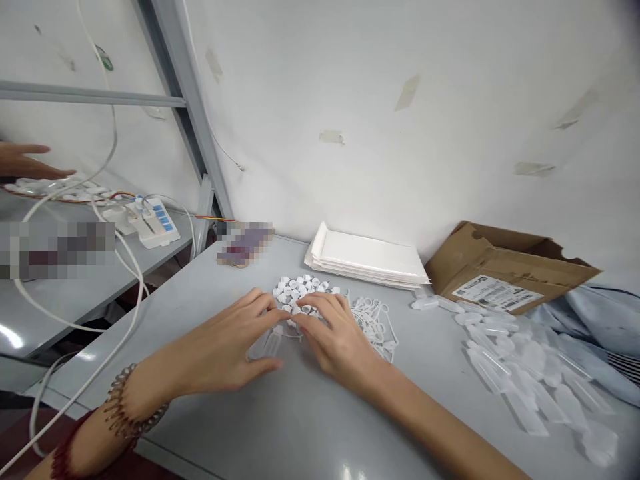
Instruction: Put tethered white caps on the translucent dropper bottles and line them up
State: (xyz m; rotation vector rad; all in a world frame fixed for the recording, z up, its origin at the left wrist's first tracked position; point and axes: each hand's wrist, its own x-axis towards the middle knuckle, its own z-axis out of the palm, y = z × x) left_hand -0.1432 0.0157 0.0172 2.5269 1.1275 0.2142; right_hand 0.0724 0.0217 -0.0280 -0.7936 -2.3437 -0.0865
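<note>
My left hand (233, 343) is held over the table with its fingers stretched forward and its thumb apart. Beside its fingertips lies a small clear plastic piece (273, 343), partly hidden by the hand. My right hand (336, 333) reaches in from the right, its fingers spread and slightly bent over a pile of small white caps (295, 288). The fingertips of both hands come close together at the near edge of this pile; whether they touch a cap I cannot tell. Just right of my right hand is a heap of white looped strings (373, 320).
A stack of white padded envelopes (370, 253) lies by the wall, next to an open cardboard box (500, 267). Many translucent plastic tubes (530, 373) spread across the right side. A phone (245, 245) lies at the back left. Leftward are a white cable (133, 293), a power strip (155, 223) and another person's hand (30, 161).
</note>
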